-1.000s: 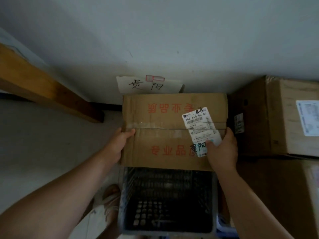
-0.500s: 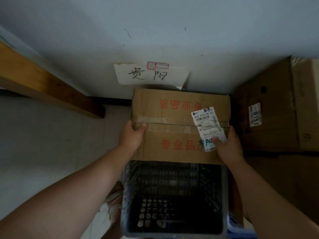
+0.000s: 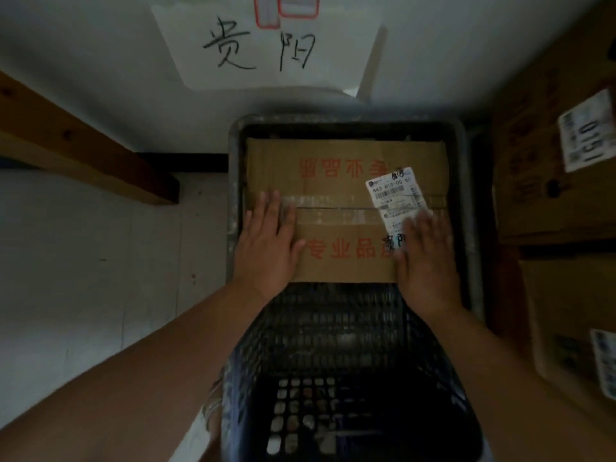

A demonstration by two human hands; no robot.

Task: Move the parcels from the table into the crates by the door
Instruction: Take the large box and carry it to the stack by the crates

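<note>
Nearest, the dark mesh crate (image 3: pixel 233 195) shows its grid floor across the near half. The left hand (image 3: pixel 266 245) and right hand (image 3: pixel 425 255) lie flat, fingers straight, on the cardboard parcel (image 3: pixel 343 181), which fills the crate's far half, edges close to the rim. Stacked cardboard boxes (image 3: pixel 540 161) crowd the crate's right side; pale floor (image 3: pixel 100 261) runs along its left.

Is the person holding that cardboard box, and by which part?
Not gripped: the left hand and right hand lie flat, fingers straight, on top of the cardboard box, near its left and right edges.
</note>
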